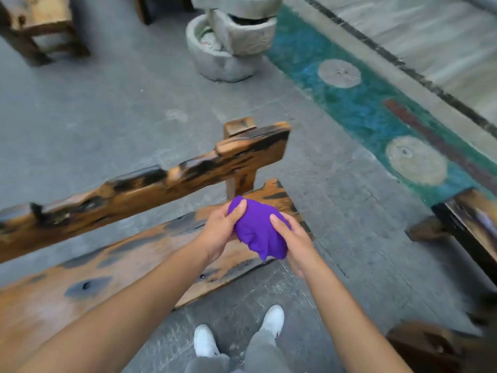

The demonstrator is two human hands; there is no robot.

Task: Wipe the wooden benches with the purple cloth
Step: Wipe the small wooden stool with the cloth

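A bunched purple cloth (256,230) hangs between both hands above the right end of a wooden bench. My left hand (219,230) grips its upper left part, thumb on top. My right hand (293,242) grips its right side, thumb across the fabric. The bench seat (113,267) is an orange-brown plank with dark scorched patches, running from lower left to centre. Its backrest rail (150,189) runs parallel behind it, on a post at the right end.
Another wooden bench end (473,224) stands at the right, a third piece (425,345) at lower right. Stacked stone troughs (228,41) sit ahead, a wooden stool (37,25) at top left. A teal channel (363,103) with round stone discs crosses the grey floor.
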